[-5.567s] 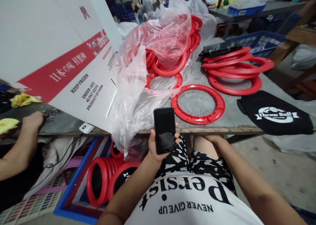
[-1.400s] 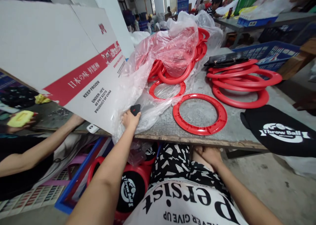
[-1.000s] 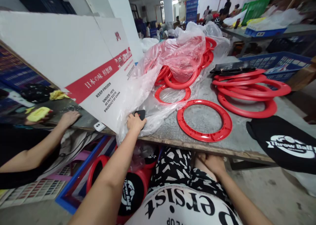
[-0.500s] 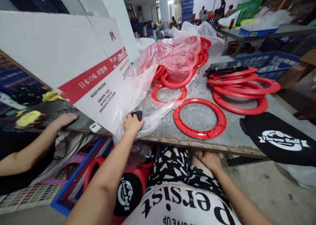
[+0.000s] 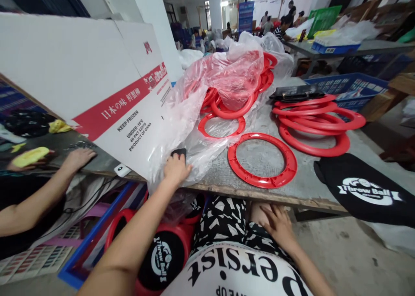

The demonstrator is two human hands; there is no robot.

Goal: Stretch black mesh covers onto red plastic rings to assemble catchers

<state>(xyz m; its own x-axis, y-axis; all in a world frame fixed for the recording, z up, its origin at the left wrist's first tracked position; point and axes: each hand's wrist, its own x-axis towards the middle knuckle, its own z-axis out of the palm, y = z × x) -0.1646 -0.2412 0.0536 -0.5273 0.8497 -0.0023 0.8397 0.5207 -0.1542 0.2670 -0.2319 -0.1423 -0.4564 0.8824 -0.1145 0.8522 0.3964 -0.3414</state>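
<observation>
At the table edge, my left hand [image 5: 177, 171] is closed over a flat black object that looks like a phone [image 5: 180, 152], beside the clear plastic bag [image 5: 194, 151]. My fingers cover much of it. My right hand [image 5: 278, 223] rests on my bare knee below the edge, fingers spread and holding nothing. A single red ring [image 5: 231, 157] lies flat on the table in front of me. More red rings [image 5: 236, 107] spill from the bag behind it. To the right, several red rings [image 5: 316, 144] are stacked beside a black fabric piece printed "Throw Ball" [image 5: 366, 188].
A large printed carton [image 5: 113, 71] stands at left. Beyond it, a co-worker's arm [image 5: 42, 192] rests on the table [image 5: 207, 185], near a small white device [image 5: 122, 170]. Below is a blue crate [image 5: 78, 261] with "Throw Ball" discs [image 5: 162, 257]. A blue basket [image 5: 363, 82] sits at right.
My right hand has come up slightly from between my knees, and its fingers have spread. My left hand stays at the phone with a small shift. The camera view has tilted slightly.
</observation>
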